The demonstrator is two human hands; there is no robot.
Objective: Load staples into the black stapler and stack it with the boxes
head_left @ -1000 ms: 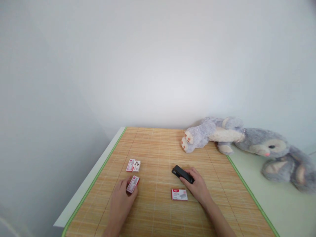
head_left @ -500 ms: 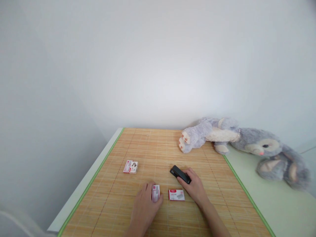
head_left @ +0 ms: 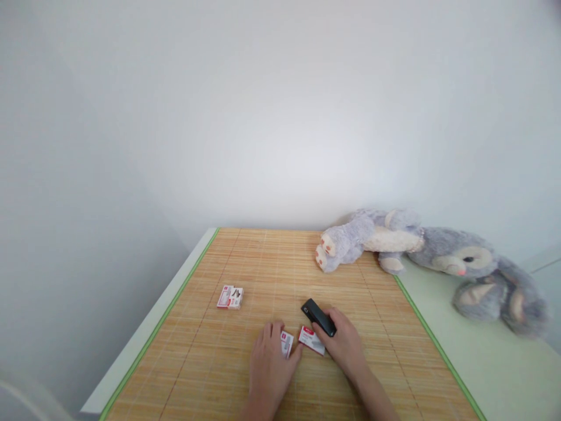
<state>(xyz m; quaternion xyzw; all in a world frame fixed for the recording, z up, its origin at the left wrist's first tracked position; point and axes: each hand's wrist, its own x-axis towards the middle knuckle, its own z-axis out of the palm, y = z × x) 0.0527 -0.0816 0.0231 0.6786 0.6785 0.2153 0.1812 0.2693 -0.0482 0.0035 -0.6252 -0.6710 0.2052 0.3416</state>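
Note:
On the bamboo mat, my left hand (head_left: 272,359) curls around a small white-and-red staple box (head_left: 287,344), partly hidden by the fingers. Its thumb tip reaches the left end of a second staple box (head_left: 310,339), which lies slightly askew between my hands. My right hand (head_left: 344,345) grips a black stapler (head_left: 319,316) by its near end, thumb on the near side. That thumb and the stapler sit right beside the second box and cover part of its edge. Farther left lies another pair of small white-and-red boxes (head_left: 230,297), side by side and touching.
A grey plush rabbit (head_left: 390,240) lies along the back right, over the mat's corner and the pale table (head_left: 504,356). The bamboo mat (head_left: 210,374) has a green border. A plain wall (head_left: 280,117) stands behind the table.
My left hand has slid right with its staple box, closer to the second one. That second box has turned slightly. My right hand and the stapler have shifted a little toward me.

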